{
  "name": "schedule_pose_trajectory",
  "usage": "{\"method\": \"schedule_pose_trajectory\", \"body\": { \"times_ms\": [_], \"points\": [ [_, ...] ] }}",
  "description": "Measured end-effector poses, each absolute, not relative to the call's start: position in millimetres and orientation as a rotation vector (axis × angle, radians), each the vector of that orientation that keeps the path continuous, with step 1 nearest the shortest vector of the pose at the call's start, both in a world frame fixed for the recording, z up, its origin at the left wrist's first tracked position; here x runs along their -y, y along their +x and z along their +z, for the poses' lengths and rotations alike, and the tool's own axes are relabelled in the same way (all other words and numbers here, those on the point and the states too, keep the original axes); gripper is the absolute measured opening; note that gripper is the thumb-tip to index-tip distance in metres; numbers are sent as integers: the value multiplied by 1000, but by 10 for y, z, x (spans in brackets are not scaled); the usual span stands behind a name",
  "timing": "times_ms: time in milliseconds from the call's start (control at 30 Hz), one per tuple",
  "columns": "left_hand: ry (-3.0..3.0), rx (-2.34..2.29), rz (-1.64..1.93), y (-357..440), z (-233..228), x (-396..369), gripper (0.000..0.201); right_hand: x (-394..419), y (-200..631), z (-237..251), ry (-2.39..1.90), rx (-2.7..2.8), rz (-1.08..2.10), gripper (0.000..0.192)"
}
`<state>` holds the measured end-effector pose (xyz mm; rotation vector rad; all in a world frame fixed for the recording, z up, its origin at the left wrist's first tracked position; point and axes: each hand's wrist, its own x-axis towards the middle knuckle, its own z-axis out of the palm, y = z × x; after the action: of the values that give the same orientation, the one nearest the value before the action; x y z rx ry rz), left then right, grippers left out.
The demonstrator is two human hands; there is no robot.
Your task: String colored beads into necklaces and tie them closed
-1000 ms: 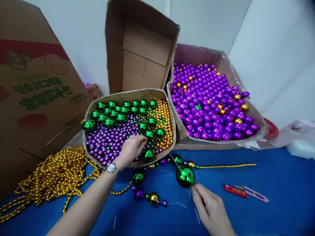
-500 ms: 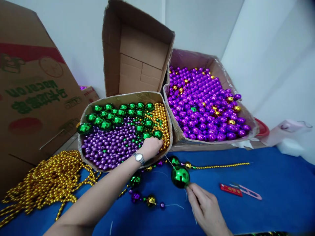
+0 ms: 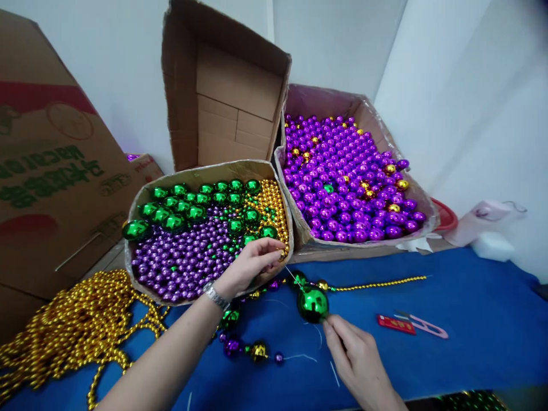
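Note:
My left hand [image 3: 252, 262], with a watch on its wrist, is over the front right corner of a cardboard box [image 3: 131, 268] of beads. Its thumb and forefinger are pinched beside the small gold beads [image 3: 276, 205]; what lies between them is too small to make out. Lower right, my right hand [image 3: 359, 357] grips a large shiny green bead [image 3: 313, 303] at its lower end. A thin, straight needle or wire sticks out of this bead toward the upper left. Behind it, a string of green, purple and gold beads [image 3: 258, 351] curves over the blue cloth [image 3: 471, 319].
A second box [image 3: 430, 214] full of purple beads stands behind on the right. Gold bead strands [image 3: 64, 325] are heaped at left. A pink thread snipper [image 3: 429, 327] and a red packet [image 3: 396, 323] lie on the right. A large carton [image 3: 47, 142] stands at far left.
My left hand has drawn back slightly from among the beads, with its fingers now showing more. My right hand still holds the green bead. The whole view has shifted a little.

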<state>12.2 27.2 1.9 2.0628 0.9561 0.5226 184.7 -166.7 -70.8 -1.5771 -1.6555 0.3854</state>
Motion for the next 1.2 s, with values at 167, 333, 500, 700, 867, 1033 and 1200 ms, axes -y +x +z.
{"method": "schedule_pose_trajectory", "body": {
  "times_ms": [167,333,500,700,867,1033,1200],
  "points": [
    [1161,-701,643,21,28,-31,24,1658,1831,-712,-1593,1655,389,24],
    [1041,-677,649,5,-1,52,27,1644,1814,-728,-1603,1665,384,24],
    [1103,-716,648,-11,32,87,28,1658,1857,-766,-1650,1703,356,23],
    [1438,-769,621,24,124,178,25,1645,1877,-829,-1691,1790,260,23],
    [1552,-738,547,154,-75,335,19,1610,1794,-1064,-1730,1726,487,20],
    [1747,-740,621,184,-96,414,20,1624,1953,-1183,-1772,1764,468,18],
    [1809,-693,674,243,312,407,18,1559,2014,-807,-1661,1669,488,30]
  ]
}}
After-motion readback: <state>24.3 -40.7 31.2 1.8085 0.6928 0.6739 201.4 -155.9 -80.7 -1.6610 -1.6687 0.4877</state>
